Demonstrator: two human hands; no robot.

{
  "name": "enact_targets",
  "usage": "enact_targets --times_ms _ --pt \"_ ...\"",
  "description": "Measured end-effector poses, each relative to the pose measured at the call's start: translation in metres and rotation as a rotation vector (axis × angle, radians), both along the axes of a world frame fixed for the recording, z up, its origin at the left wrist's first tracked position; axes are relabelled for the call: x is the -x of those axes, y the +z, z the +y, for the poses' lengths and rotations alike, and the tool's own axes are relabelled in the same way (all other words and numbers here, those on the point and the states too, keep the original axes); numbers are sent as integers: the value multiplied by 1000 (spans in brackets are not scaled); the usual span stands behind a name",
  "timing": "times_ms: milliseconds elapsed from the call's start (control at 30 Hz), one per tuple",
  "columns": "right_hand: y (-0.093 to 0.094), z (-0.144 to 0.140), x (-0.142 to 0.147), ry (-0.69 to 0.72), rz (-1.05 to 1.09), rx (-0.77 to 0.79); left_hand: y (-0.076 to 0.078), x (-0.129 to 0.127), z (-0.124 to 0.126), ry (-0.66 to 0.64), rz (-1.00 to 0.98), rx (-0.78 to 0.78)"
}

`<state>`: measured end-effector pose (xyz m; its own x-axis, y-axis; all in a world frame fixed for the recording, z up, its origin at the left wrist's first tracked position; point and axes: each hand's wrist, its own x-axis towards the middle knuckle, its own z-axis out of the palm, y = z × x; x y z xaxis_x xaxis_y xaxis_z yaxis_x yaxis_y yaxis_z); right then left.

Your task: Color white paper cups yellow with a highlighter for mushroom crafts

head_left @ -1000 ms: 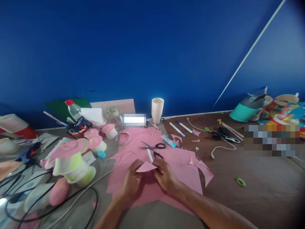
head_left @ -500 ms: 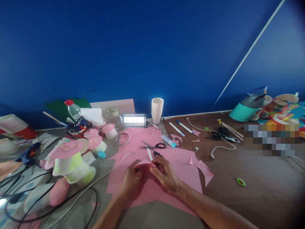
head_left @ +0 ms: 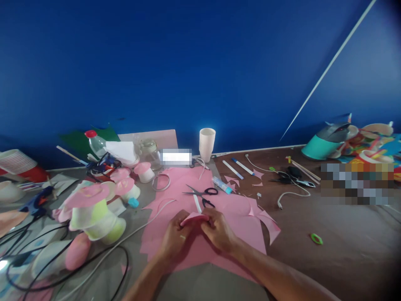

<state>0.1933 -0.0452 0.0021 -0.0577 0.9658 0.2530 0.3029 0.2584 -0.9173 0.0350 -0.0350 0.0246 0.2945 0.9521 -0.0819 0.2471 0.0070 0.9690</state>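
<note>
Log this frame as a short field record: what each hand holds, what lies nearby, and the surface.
left hand: left hand pinches the small pink paper piece at its left end
right hand: right hand pinches the same piece at its right end
under the hands: large pink paper sheet
just beyond the hands: scissors with black handles, lying on the sheet
farther back: white paper cup, upright
right of the scissors: glue tube
surface: table, cluttered

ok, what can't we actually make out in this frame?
- Small pink paper piece, head view: mostly covered by the left hand and right hand; its shape is unclear.
- Patches by the glass jar and on the table's right side: pixelated.
- Left-edge clutter: cropped by the frame.
</note>
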Motion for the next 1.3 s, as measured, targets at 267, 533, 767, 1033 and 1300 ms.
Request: enact_targets --times_ms 267,533,767,1033,1300 --pt "-3 -1 0 -10 -72 -83 -18 2 1 16 77 -132" --pt "-7 0 -3 -23 -40 -136 -19 5 3 -28 159 -380" --pt "-6 0 -4 41 244 1 -25 21 7 167 214 -815" --pt "-1 -2 -9 241 725 437 -33 21 6 164 323 -819" --pt "-2 5 -9 197 824 485 -30 14 10 290 120 -547"
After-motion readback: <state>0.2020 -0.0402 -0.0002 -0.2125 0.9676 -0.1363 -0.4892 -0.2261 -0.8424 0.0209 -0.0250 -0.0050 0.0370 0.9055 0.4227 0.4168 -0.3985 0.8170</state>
